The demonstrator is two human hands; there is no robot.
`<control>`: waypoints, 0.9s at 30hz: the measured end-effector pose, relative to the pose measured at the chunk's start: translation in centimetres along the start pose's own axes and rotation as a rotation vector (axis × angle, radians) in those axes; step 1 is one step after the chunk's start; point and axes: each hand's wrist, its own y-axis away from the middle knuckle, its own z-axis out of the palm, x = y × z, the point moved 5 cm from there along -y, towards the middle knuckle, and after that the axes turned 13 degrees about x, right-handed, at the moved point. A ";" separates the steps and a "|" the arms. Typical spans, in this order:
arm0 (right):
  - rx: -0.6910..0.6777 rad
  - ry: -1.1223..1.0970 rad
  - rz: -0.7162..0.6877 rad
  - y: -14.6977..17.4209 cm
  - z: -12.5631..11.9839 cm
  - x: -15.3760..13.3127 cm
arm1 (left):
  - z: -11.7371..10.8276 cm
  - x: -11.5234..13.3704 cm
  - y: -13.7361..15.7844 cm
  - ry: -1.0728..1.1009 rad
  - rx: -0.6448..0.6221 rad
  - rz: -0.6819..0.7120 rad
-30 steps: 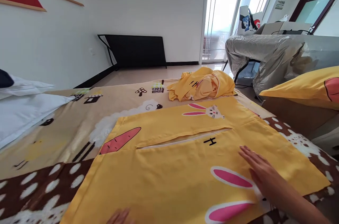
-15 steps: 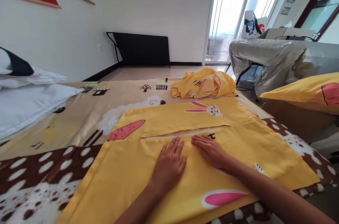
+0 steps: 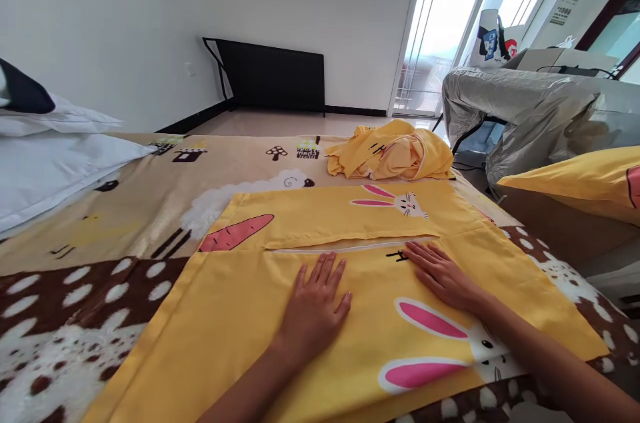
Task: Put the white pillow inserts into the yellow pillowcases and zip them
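Note:
A yellow pillowcase [image 3: 215,316] with rabbit and carrot prints lies spread out in front of me. Across it runs a slit-like opening [image 3: 350,244] with a pale edge. My left hand [image 3: 315,310] rests palm down on the cloth just below this opening, its fingers spread. Flat on the cloth to the right lies my right hand [image 3: 445,276], fingers stretched out, beside the small black print near the opening's right end. Neither hand grips anything.
Beneath the pillowcase is a patterned blanket [image 3: 135,210]. A crumpled yellow cloth [image 3: 390,151] lies beyond it. White pillows [image 3: 65,170] are at the left, a yellow pillow [image 3: 580,176] at the right. A plastic-covered table [image 3: 525,90] stands behind.
My right hand has slid to the right across the cloth, away from my left hand, uncovering the black print and more of the rabbit. My left hand stays nearly in place.

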 end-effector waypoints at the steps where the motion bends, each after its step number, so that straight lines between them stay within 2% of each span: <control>1: -0.007 0.008 0.026 0.4 -0.1 0.9 | 0.0 0.0 0.0 -0.001 -0.002 -0.001; 9: 0.011 0.188 0.166 3.5 -1.8 6.3 | -0.3 0.1 -0.1 0.007 0.006 0.003; 19: 0.113 0.416 0.348 7.7 -4.9 14.6 | -0.1 0.0 -0.1 0.021 0.018 0.010; 21: 0.141 0.442 0.385 8.1 -5.3 15.5 | -0.1 -0.1 -0.1 0.025 0.032 0.009; 23: 0.222 0.472 0.440 8.0 -5.9 14.9 | -0.3 -0.2 -0.2 0.031 0.064 0.020; 24: 0.279 0.475 0.459 7.7 -6.1 13.7 | -0.4 -0.2 -0.3 0.033 0.084 0.038; 26: 0.378 0.431 0.447 6.5 -6.3 9.4 | -0.8 0.4 -0.3 0.050 0.117 0.125; 27: 0.368 0.359 0.393 5.6 -5.9 6.4 | -1.1 1.0 -0.2 0.064 0.127 0.186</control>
